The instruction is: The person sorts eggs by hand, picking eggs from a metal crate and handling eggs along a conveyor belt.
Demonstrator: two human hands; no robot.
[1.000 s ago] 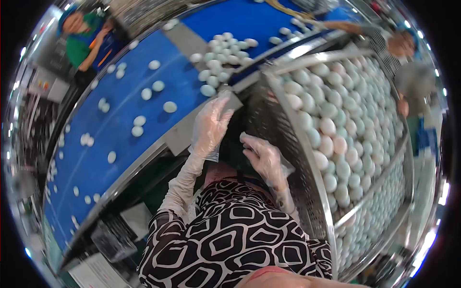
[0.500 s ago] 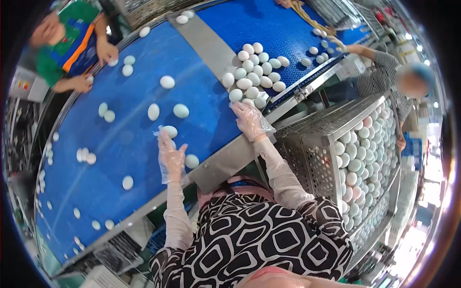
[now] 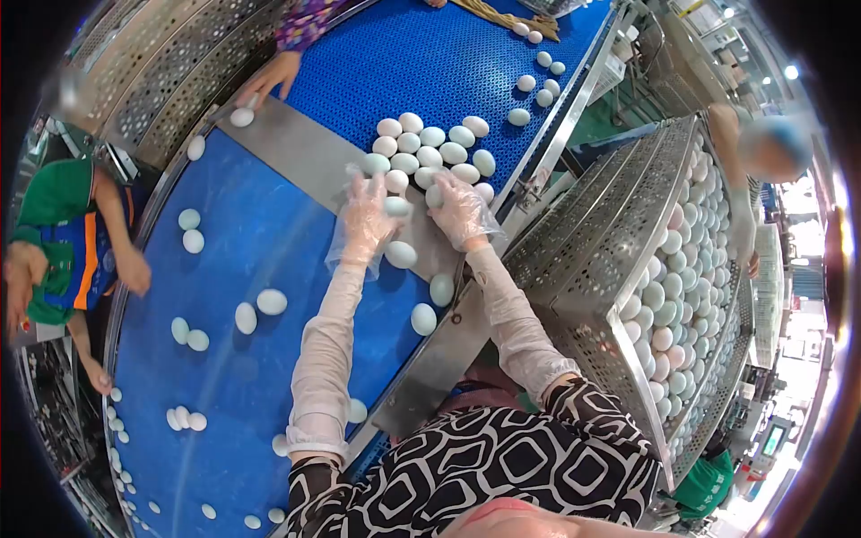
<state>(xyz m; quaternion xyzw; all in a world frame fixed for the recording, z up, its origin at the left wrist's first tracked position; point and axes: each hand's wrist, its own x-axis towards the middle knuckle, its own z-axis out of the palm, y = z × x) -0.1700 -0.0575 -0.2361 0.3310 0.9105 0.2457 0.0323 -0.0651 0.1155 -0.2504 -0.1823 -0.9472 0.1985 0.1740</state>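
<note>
Both of my hands wear clear plastic gloves and reach to the near side of a cluster of pale eggs (image 3: 430, 137) on the metal strip (image 3: 309, 148) and the textured blue belt (image 3: 395, 67). My left hand (image 3: 368, 218) has its fingers spread at the cluster's left edge, touching eggs, with a pale green egg (image 3: 396, 206) beside its thumb. My right hand (image 3: 460, 213) curves round a pale egg (image 3: 435, 195) at the cluster's near edge. Close below the hands lie loose eggs (image 3: 401, 255) on the strip and smooth belt.
Scattered eggs (image 3: 272, 301) lie on the smooth blue belt (image 3: 242, 377). A perforated metal bin (image 3: 574, 242) full of eggs stands at the right. Co-workers are at the left and right; another person's hand (image 3: 272, 78) touches an egg at the top.
My left hand has moved up and right from the smooth belt to the cluster. My right hand now curves round an egg. The view has shifted, and another person's hand has appeared at the top.
</note>
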